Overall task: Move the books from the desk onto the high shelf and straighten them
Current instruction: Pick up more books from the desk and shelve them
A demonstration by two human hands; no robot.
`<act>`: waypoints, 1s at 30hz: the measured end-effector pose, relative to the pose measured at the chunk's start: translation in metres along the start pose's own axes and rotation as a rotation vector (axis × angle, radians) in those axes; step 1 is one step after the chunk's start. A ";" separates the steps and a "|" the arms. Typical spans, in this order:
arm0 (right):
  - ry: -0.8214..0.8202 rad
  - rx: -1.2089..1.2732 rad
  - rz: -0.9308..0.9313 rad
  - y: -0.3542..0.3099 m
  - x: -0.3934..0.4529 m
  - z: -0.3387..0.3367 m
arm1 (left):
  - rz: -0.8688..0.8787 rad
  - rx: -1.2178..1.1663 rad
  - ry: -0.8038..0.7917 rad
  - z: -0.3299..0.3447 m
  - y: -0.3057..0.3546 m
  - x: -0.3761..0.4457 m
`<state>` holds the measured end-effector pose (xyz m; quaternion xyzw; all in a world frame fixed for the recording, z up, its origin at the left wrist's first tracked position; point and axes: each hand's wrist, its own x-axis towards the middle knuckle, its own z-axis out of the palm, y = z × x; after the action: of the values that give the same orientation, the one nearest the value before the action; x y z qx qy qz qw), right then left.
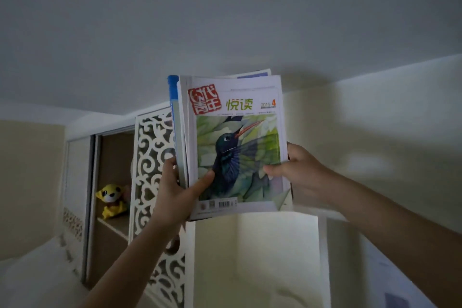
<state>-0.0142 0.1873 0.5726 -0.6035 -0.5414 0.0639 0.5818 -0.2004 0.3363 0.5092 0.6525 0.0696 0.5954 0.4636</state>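
We see one open cupboard compartment (113,182) at nine o'clock, holding a single yellow plush toy (111,199) seated on its shelf board. Just right of it stands a white fretwork panel (150,170).

Both arms reach upward. Our left hand (175,190) grips the stack of books (235,142) at its left edge, thumb pressed onto the front cover, fingers curled round behind. Our right hand (297,172) grips the right edge, thumb on the cover, fingers wrapped behind.

The stack stands upright at twelve o'clock, near the ceiling, its bottom edge at the white high shelf (255,222); whether it rests there we cannot tell. The front hummingbird magazine (237,157) leads, a blue-spined book (172,97) sits behind, with several more we cannot count.
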 end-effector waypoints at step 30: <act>-0.048 -0.310 0.249 0.144 0.202 -0.005 | 0.323 0.444 0.183 0.068 -0.157 0.145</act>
<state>0.1545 0.3687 0.5747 -0.7466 -0.4796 0.0656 0.4563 -0.0294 0.4823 0.5140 0.6842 0.1348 0.6881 0.2004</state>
